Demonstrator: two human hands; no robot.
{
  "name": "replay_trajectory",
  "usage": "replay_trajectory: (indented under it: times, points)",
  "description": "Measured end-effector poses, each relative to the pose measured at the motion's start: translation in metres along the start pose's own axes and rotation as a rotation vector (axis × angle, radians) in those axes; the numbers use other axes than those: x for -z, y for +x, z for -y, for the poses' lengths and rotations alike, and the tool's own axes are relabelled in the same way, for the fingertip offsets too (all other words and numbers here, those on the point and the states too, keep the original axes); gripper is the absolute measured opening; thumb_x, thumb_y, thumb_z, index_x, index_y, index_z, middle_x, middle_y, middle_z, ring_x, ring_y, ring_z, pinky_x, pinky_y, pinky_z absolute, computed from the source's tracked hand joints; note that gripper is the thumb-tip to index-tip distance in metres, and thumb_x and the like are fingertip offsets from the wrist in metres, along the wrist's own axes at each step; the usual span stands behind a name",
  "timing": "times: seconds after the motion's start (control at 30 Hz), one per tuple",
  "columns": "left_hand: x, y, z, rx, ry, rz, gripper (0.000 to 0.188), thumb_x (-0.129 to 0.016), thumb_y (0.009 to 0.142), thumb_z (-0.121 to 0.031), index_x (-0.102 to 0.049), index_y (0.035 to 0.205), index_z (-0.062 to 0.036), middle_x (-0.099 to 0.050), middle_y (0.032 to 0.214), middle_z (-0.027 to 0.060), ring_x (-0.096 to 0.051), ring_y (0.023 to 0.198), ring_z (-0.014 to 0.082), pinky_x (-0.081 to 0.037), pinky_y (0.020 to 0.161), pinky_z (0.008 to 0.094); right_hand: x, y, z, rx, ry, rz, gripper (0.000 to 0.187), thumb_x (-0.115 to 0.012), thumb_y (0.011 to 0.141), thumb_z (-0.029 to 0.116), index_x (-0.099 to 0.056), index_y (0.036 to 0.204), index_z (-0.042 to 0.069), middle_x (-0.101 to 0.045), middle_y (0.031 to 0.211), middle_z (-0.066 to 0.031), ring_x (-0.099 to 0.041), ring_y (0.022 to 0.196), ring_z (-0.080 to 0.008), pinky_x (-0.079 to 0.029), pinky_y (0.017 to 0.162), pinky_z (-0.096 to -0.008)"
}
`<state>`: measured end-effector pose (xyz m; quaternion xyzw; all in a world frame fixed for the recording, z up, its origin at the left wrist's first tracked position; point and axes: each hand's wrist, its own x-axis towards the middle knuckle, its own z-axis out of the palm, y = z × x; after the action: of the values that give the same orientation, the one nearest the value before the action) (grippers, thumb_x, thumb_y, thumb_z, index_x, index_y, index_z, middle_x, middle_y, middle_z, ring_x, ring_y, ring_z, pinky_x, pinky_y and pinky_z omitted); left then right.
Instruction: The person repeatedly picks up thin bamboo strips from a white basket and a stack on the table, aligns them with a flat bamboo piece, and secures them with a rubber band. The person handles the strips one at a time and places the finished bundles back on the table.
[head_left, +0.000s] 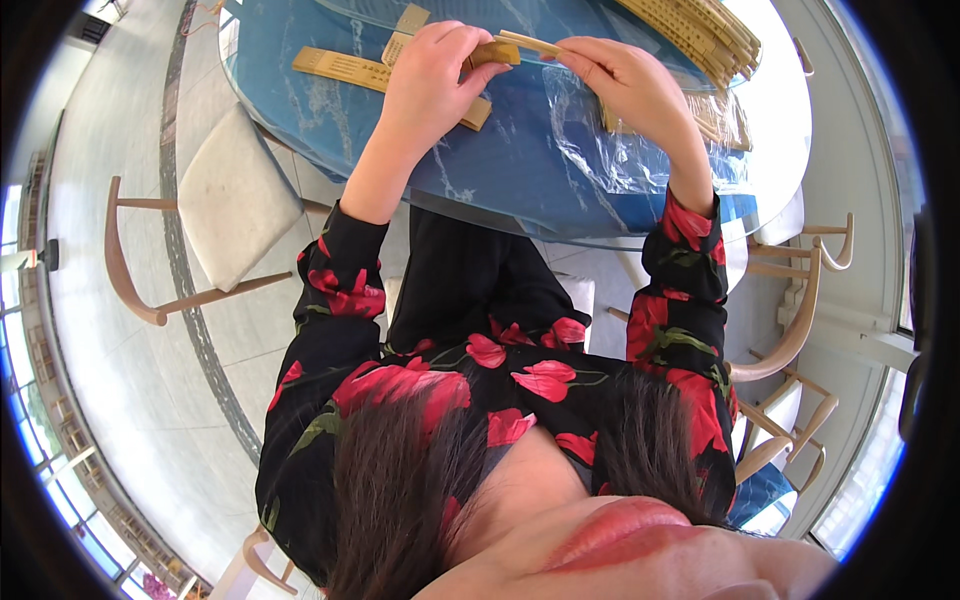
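My left hand (428,82) is closed around a short yellow-brown wooden piece (497,54) whose blunt end sticks out past the thumb. Between the thumb and fingers of my right hand (632,86) is a thin pale wooden strip (527,42). Its far end reaches over to the piece in my left hand; I cannot tell whether the two touch. Under and beside my left hand lies a flat tan slat (340,66) with fine dark markings, crossed near a second slat (408,22).
The table (470,180) has a blue, marble-veined glass top. A stack of wooden slats (700,40) lies at the far right. Near my right wrist, clear plastic wrap (590,150) covers more slats. A chair (235,200) stands at left, more chairs (800,300) at right.
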<state>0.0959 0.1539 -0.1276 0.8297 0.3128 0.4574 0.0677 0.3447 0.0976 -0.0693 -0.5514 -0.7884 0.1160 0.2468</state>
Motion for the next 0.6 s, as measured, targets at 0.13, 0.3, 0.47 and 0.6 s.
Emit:
replay_trajectory:
  times: [0.13,0.3,0.47,0.6]
  points:
    - [0.001,0.0,-0.001,-0.028,0.007,-0.016,0.03,-0.084,0.083,-0.022,-0.069,0.104,-0.0049,-0.068,0.095,0.0083,-0.065,0.091,0.0301,-0.054,0.08,0.0392,0.001,-0.003,0.005,-0.014,-0.048,-0.008,0.031,-0.06,0.102,0.036,-0.077,0.116,0.014,-0.074,0.092,-0.0123,-0.069,0.082,-0.0313,-0.053,0.071,-0.0401]
    - [0.003,0.001,-0.002,-0.033,0.009,-0.011,0.029,-0.084,0.084,-0.02,-0.069,0.103,-0.0046,-0.068,0.095,0.0085,-0.065,0.091,0.0301,-0.054,0.08,0.0393,-0.002,-0.002,-0.004,0.074,-0.03,-0.114,0.029,-0.064,0.1,0.035,-0.078,0.111,0.012,-0.069,0.08,-0.0105,-0.064,0.069,-0.0272,-0.048,0.063,-0.0377]
    - [0.001,0.001,-0.005,-0.05,-0.048,0.013,0.028,-0.083,0.083,-0.015,-0.069,0.105,-0.0046,-0.069,0.099,0.0091,-0.066,0.095,0.0301,-0.054,0.081,0.0384,-0.009,0.005,0.009,-0.061,0.067,-0.088,0.032,-0.069,0.097,0.037,-0.078,0.104,0.007,-0.058,0.066,-0.0085,-0.049,0.056,-0.0211,-0.039,0.054,-0.0341]
    - [0.0,0.0,-0.009,-0.085,-0.046,0.097,0.029,-0.083,0.082,-0.013,-0.068,0.106,-0.0051,-0.068,0.101,0.0091,-0.065,0.099,0.031,-0.054,0.084,0.0393,-0.022,0.01,0.008,-0.06,0.154,-0.045,0.032,-0.071,0.093,0.036,-0.078,0.099,0.005,-0.056,0.063,-0.0101,-0.05,0.055,-0.0219,-0.041,0.055,-0.0349]
